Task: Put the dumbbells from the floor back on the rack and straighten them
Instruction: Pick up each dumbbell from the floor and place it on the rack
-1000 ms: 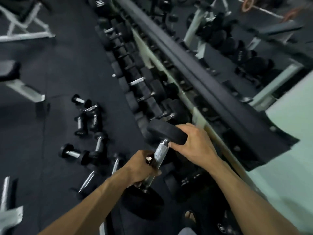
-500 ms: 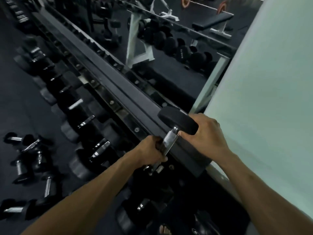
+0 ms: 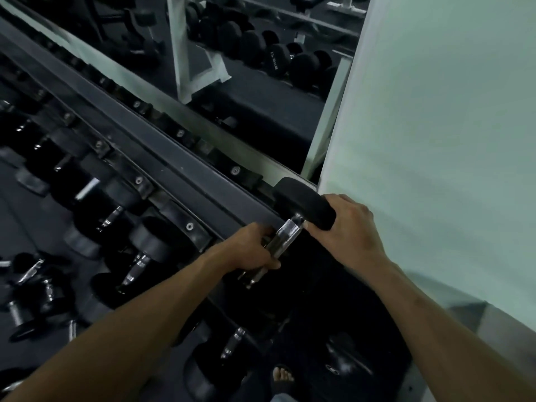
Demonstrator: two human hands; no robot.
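Both hands gripping one dumbbell (image 3: 290, 227) over right end of rack (image 3: 179, 158). Left hand (image 3: 249, 250) wrapping chrome handle; right hand (image 3: 345, 230) clasping far black head, head sitting just left of palm. Other dumbbells (image 3: 32, 288) lying on floor.

Left arm (image 3: 139, 323): bare from wrist to frame edge, no sleeve visible.
Right arm (image 3: 435, 311): bare, no sleeve visible.
Left hand (image 3: 246, 250): no glove, ring or watch seen.
Right hand (image 3: 348, 230): likewise unadorned.
Foot (image 3: 282, 378): toes exposed, dark open footwear.
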